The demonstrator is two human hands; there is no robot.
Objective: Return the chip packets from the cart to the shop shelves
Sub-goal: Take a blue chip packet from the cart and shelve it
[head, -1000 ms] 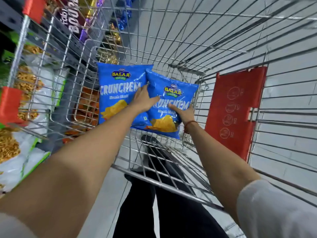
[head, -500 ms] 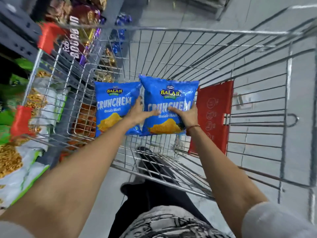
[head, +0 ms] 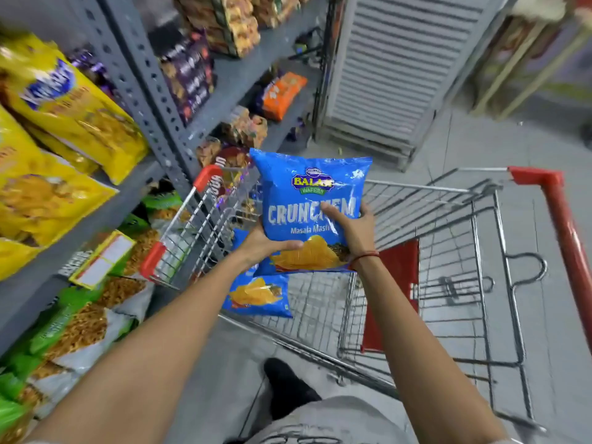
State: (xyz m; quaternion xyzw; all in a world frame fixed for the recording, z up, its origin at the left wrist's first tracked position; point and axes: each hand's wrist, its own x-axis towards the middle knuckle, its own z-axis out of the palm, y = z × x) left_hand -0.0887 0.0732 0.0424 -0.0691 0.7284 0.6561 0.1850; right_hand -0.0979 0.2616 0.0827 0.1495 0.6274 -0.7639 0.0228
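- Step in hand: two blue Crunchem Masala Masti packets lifted clear of the cart, held above its left rim, near the grey shelf rack.
- Front packet: upright, label forward, clamped at its lower corners between left hand and right hand.
- Second packet: hanging behind and below the first, only its lower part visible; holding hand cannot be told, probably the left.
- Cart basket: no other packets visible.
- Next move, judged: swing leftward to the shelves, among yellow snack bags and green namkeen bags; matching blue stock not in view, so slot to be located first.
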